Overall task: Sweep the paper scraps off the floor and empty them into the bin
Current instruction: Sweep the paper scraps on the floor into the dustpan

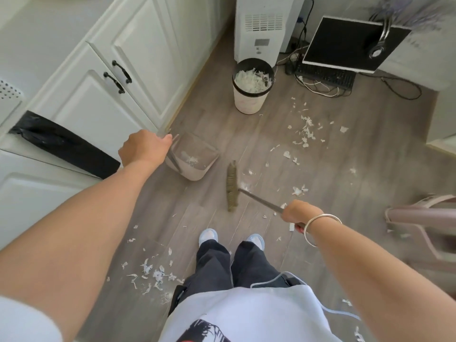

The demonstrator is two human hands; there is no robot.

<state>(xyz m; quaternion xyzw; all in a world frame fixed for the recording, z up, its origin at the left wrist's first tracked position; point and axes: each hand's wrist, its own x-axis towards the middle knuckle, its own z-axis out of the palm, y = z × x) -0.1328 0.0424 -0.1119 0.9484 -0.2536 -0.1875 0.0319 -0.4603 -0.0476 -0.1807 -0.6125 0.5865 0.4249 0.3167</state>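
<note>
While one bin [246, 102] stood far, holding shreds, paper scraps [306, 130] lay scattered, too many to count, across the floor [222, 134]. Left grip [144, 150], arm outstretched, curled round the one dustpan's [197, 174] handle. Right grip [297, 213] closed round the one broom's [232, 187] handle, head just right of the dustpan.

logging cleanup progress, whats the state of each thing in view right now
paper scraps, many scattered on the floor
dustpan, a few scraps inside
broom, head down by the floor
bin, upright, open, heaped with scraps
left hand, grips dustpan handle
right hand, grips broom handle
cupboard doors, shut
monitor, screen dark
</note>
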